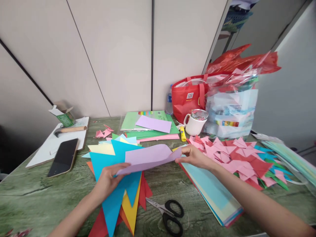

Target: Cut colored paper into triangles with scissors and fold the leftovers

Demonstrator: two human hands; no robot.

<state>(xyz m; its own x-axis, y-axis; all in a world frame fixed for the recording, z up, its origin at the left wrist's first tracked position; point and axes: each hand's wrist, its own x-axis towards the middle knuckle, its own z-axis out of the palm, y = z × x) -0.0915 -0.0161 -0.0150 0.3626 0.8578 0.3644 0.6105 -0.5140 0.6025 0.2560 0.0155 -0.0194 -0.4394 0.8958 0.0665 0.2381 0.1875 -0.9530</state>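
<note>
A lilac sheet of paper (148,157) is folded over and held level above the green table (29,194). My left hand (108,179) pinches its near left corner. My right hand (194,156) pinches its right end. Under the sheet lies a fan of large coloured paper triangles (116,194), blue on top, with yellow, orange and red beneath. Black-handled scissors (169,214) lie on the table just in front of my hands.
A stack of pastel sheets (214,194) lies right of centre, beside a heap of small pink, red and green folded triangles (239,158). Behind are a green paper pack (148,126), glue stick (182,134), white mug (196,123), red bag (189,97) and plastic bags. A phone (63,157), hammer (70,130) and small box lie left.
</note>
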